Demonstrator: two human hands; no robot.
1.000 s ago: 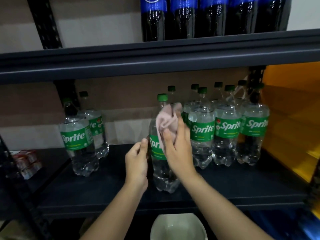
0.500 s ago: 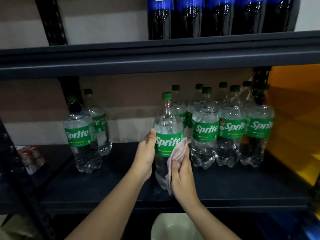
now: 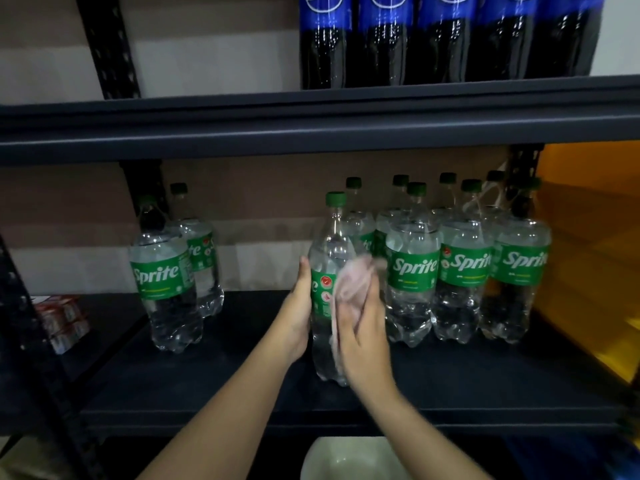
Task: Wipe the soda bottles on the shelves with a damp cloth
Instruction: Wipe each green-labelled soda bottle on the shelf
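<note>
A clear Sprite bottle [image 3: 327,244] with a green cap stands upright near the front of the dark middle shelf [image 3: 242,386]. My left hand [image 3: 297,313] grips its left side at the label. My right hand [image 3: 363,327] presses a pink cloth [image 3: 353,282] against the bottle's right side, fingers curled round the cloth. Behind and to the right stand several more Sprite bottles [image 3: 412,271]. Two Sprite bottles [image 3: 162,275] stand apart at the left.
Dark cola bottles [image 3: 440,39] with blue labels line the upper shelf [image 3: 207,126]. A white bowl [image 3: 346,459] sits below the shelf's front edge. Small red-and-white packs [image 3: 64,317] lie on the neighbouring shelf at left. A yellow panel [image 3: 588,254] stands at right.
The cloth moved down from the bottle's shoulder to its lower body, then back up to label height. The bottle has turned, so its label faces differently. My left hand keeps its hold.
</note>
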